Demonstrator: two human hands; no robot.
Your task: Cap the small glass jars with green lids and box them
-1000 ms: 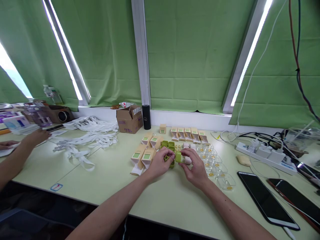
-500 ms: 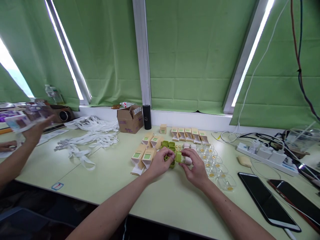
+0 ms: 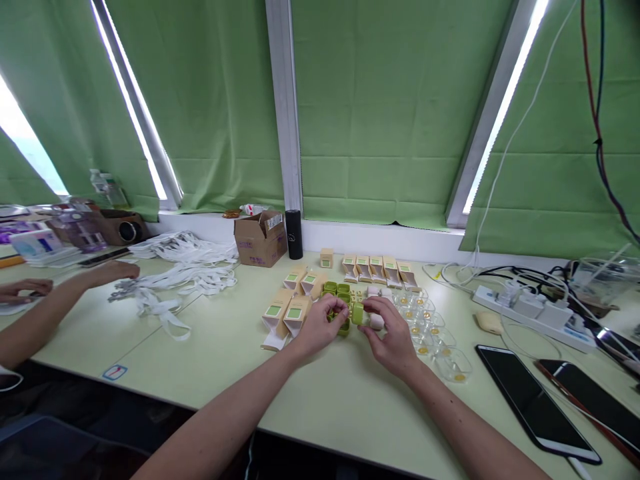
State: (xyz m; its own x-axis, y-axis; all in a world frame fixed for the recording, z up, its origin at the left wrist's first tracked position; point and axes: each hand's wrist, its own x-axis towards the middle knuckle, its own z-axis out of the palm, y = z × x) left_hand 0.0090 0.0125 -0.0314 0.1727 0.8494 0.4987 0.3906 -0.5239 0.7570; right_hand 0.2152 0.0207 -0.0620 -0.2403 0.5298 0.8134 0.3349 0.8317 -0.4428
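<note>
Between cartons and clear cups, right hand pinching green case; left hand, grip unclear, partly hiding tubs.

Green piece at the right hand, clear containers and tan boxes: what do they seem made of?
Green piece: probably moulded plastic, smooth, with even colour and rounded edges.
Clear containers: glossy, likely plastic, see-through with bright highlights; glass can't be excluded.
Tan boxes: apparently matte paperboard, flat-faced with straight folds.

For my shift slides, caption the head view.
Right hand holds a small green box beside the left hand, with paper cartons and clear containers on the table.
</note>
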